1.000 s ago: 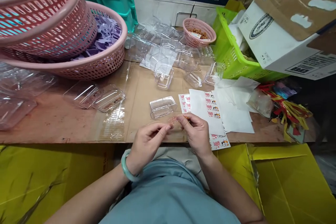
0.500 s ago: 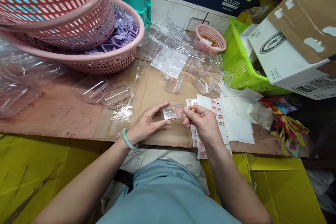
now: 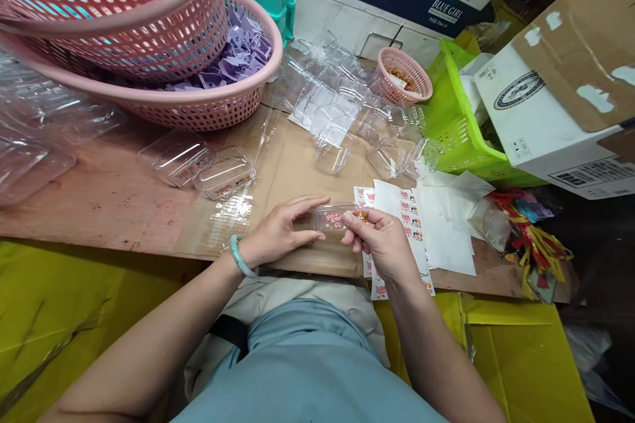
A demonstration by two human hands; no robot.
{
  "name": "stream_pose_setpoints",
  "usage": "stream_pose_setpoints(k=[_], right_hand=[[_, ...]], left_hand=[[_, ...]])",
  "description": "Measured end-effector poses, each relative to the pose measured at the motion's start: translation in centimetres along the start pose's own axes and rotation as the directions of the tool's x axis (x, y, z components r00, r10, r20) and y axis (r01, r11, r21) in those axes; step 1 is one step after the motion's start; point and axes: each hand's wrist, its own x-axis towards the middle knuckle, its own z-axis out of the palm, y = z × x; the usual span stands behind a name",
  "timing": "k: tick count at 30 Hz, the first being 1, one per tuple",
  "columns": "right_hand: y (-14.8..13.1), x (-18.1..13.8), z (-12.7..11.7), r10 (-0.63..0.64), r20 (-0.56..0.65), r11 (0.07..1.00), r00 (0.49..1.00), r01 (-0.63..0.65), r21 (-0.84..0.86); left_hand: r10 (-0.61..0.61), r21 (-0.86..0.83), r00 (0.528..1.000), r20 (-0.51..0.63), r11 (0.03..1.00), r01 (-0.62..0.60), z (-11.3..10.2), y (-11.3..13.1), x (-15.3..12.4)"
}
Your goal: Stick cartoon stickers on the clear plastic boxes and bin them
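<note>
The table (image 3: 114,172) has its front edge just on the near side of both hands. Beyond, left of centre, the pink basket (image 3: 198,96) bounds a bare stretch of cardboard (image 3: 285,168); sticker sheets (image 3: 389,197) crowd the right. The left hand (image 3: 278,232) parts thumb and fingers around the clear case's (image 3: 323,210) left end; grip unclear. The right hand (image 3: 383,238) pinches a sticker (image 3: 334,218) over the case, near that edge.

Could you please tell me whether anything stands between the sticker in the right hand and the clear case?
Nothing visible: the right hand holds the sticker over the case, with the left hand at its left end.
</note>
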Motion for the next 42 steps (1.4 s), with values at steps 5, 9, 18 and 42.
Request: stream_pose_setpoints(k=[5,9,18,42], right_hand=[[0.0,-0.1,0.4,0.003,0.004,1.0,1.0,-0.003,0.013],[0.1,-0.1,0.6,0.0,-0.003,1.0,1.0,0.0,0.021],[0.2,0.1,0.5,-0.005,0.003,1.0,1.0,0.005,0.016],[1.0,-0.2,1.4,-0.196,-0.108,0.951,0.975,0.162,-0.264]], left_hand=[[0.004,0.023,1.0,0.001,1.0,-0.004,-0.1,0.0,0.0],[0.005,0.03,1.0,0.005,1.0,-0.005,-0.1,-0.2,-0.1],[0.007,0.022,1.0,0.015,1.0,-0.008,-0.1,-0.4,0.0],[-0.251,-0.305,0.962,-0.105,0.929,0.209,2.0,1.0,0.4]])
